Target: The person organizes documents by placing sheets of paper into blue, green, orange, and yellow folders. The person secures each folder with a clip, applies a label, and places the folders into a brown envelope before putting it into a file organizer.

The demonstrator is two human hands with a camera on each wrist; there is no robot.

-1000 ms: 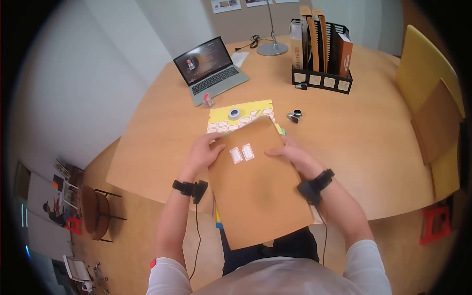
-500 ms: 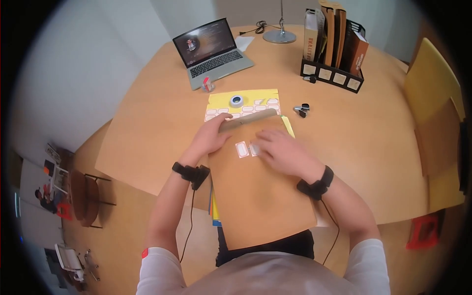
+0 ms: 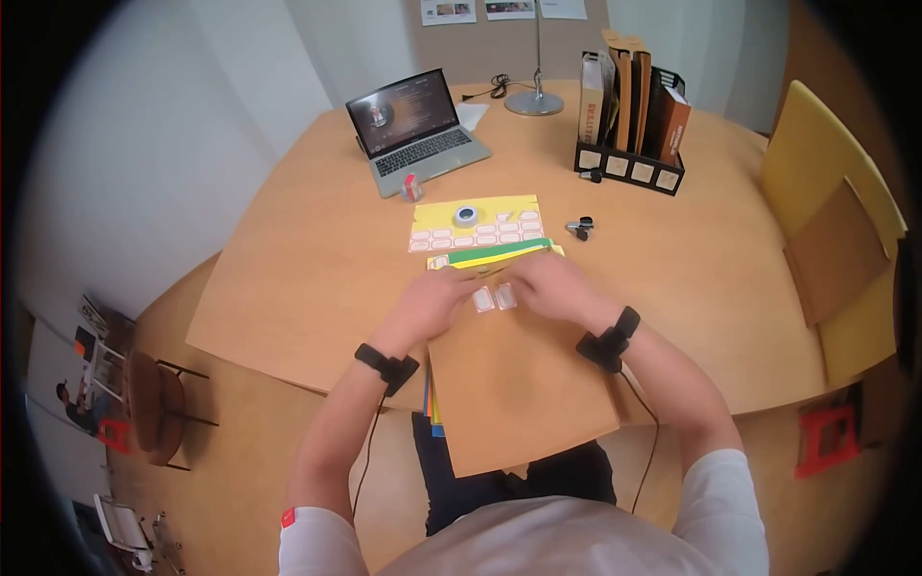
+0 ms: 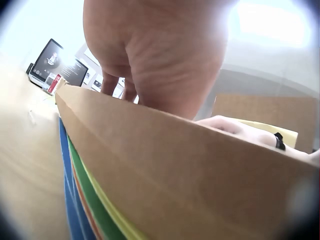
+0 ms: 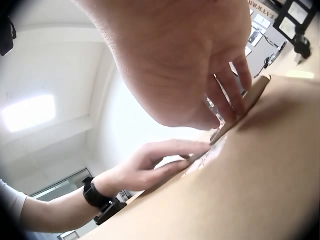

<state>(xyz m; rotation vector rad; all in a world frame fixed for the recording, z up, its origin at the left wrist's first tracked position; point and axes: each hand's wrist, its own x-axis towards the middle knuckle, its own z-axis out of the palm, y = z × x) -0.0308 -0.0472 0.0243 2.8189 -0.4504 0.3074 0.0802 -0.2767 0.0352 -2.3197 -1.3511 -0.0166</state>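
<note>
A brown paper envelope (image 3: 523,384) with two red-bordered white labels (image 3: 483,299) lies over the table's front edge. At its far end, my left hand (image 3: 432,309) pinches the flap edge between forefinger and thumb, as the right wrist view shows. My right hand (image 3: 555,288) grips the same flap (image 5: 252,97) a little to the right, its fingertips over the edge and thumb close by. Green and yellow sheets or folders (image 3: 499,252) stick out beyond the envelope. Blue, orange and green edges (image 4: 90,200) show beneath it in the left wrist view.
Beyond the stack lies a yellow sheet of labels (image 3: 432,213) with a tape roll (image 3: 467,217) on it. A staple remover (image 3: 580,228) sits to the right. Farther back are a laptop (image 3: 423,144), a small red-and-clear item (image 3: 412,186), a lamp base (image 3: 534,103) and a book rack (image 3: 629,171).
The right hand has moved from the envelope's right edge, across the labels, to the flap. Both hands now meet there. The envelope's far end has come nearer, uncovering green and yellow edges.
</note>
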